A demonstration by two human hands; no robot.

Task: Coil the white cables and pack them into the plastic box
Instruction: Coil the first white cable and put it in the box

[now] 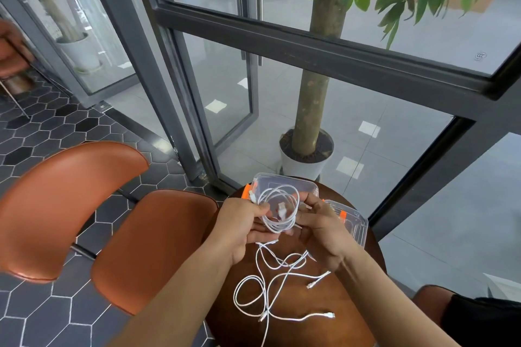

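- Head view: the left hand (241,227) and the right hand (324,231) are raised together over the far part of a round, dark wooden table (332,315).
- Between them is a coiled white cable (282,207), wound into several rough loops, with one plug end hanging inside the ring.
- The left fingers (260,207) pinch the coil's left side; the right fingers (308,201) are curled around its right side, so both hands grasp the same coil.
- A tail of that cable drops from under the hands towards the table.
- The loose white cables (266,289) lie tangled on the table nearer the person, plug ends spread to the right and one strand trailing towards the near edge.
- The clear plastic box (284,177), with an orange clip (247,190) on its left end, sits on the table's far edge, just behind the held coil.
- A second clear piece (355,224) with an orange clip lies right of the box, partly under the right hand; probably the lid, though the view is unclear.
- Two orange-brown chairs (70,205) stand left of the table, and a potted tree (313,93) stands beyond the glass.
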